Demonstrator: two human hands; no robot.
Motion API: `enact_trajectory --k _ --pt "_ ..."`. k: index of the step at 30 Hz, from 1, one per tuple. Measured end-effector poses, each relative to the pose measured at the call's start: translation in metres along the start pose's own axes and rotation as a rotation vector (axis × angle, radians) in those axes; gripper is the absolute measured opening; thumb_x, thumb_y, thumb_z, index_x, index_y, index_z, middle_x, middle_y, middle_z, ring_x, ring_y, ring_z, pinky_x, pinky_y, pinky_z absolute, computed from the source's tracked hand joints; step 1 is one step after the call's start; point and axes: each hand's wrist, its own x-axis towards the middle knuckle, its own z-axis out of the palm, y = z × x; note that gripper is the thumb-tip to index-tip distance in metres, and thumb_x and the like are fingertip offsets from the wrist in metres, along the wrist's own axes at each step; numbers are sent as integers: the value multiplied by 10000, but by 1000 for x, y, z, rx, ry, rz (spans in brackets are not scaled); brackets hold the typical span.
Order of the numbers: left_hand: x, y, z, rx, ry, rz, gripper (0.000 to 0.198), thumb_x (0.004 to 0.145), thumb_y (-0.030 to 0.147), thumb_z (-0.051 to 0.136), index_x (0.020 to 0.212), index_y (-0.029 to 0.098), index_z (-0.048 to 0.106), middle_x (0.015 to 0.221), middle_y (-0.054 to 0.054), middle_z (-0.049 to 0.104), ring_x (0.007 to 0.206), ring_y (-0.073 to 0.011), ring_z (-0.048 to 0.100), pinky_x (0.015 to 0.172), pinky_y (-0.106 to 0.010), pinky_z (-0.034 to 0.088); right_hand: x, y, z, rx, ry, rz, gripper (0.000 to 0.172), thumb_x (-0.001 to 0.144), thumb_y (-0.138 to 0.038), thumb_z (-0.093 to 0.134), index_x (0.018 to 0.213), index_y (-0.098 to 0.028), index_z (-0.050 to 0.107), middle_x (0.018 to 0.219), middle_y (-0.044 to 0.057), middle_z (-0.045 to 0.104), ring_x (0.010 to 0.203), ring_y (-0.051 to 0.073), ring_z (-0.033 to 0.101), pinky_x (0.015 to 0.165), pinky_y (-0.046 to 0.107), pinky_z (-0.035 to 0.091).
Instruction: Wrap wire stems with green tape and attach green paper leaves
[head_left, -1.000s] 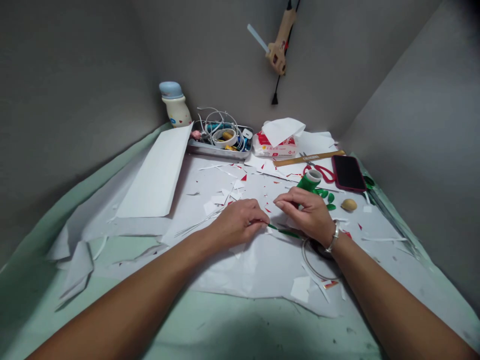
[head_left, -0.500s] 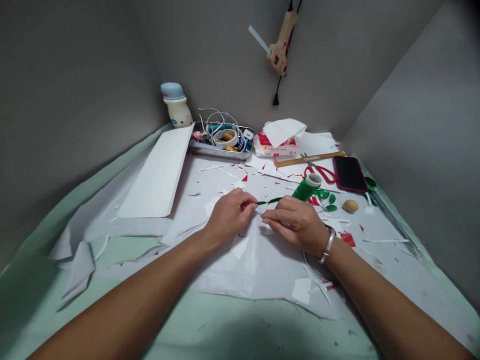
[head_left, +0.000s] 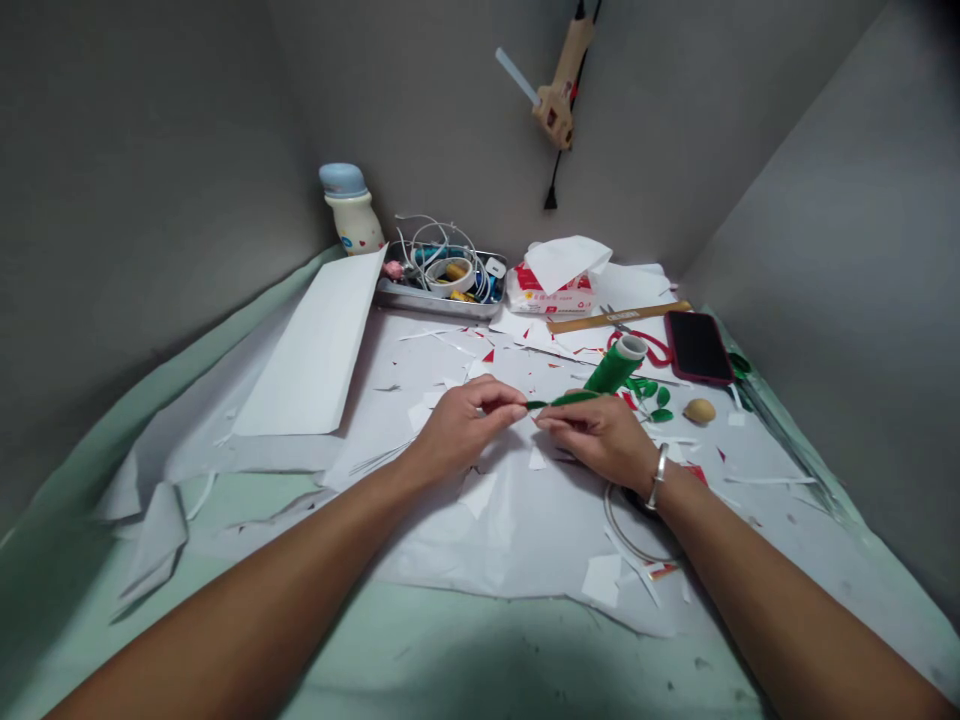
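At the middle of the table, my left hand [head_left: 480, 420] pinches the thin, dark green end of a leaf-shaped green piece between thumb and fingertips. The wider part of this green leaf [head_left: 576, 397] reaches rightward, just above the index finger of my right hand [head_left: 596, 435]. My right fingertips are closed together close to the left ones; whatever is between them is too small to make out. Right behind the right hand leans a spool of green thread [head_left: 613, 365]. Several small green leaves [head_left: 660, 400] on thin stems lie to the right of the spool.
White paper with scraps covers the table. A metal tray [head_left: 435, 298] of cords and tape, a tissue pack [head_left: 551, 290], a ruler [head_left: 619, 318], red scissors [head_left: 652, 347] and a phone [head_left: 699, 347] lie behind. A folded white sheet [head_left: 311, 350] stands left; a glue gun [head_left: 559, 100] hangs above.
Both hands have shifted slightly right, and their fingertips are nearer each other. More of the green leaf shows above the right hand. The leaf's dark end stays in my left fingers.
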Motion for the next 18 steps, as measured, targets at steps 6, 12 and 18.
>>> enact_trajectory --k 6,12,18 --pt "1 -7 3 237 125 -76 144 852 214 562 850 175 700 867 -32 641 797 -162 595 748 -300 452 -1 -17 6 -167 -64 -254 196 917 -250 562 901 -176 743 712 48 632 686 158 540 649 287 429" --pt "-4 -4 8 442 -131 72 168 839 172 573 885 208 731 824 -35 625 838 -187 590 750 -306 442 0 -10 -5 -71 142 -166 163 903 -242 594 868 -179 740 670 31 622 635 142 530 619 276 426" --pt "-3 2 5 54 -221 58 141 850 219 591 884 222 728 896 -25 652 858 -159 612 824 -306 465 1 5 -7 45 155 33 148 893 -245 603 839 -200 733 677 9 639 630 131 555 602 253 431"
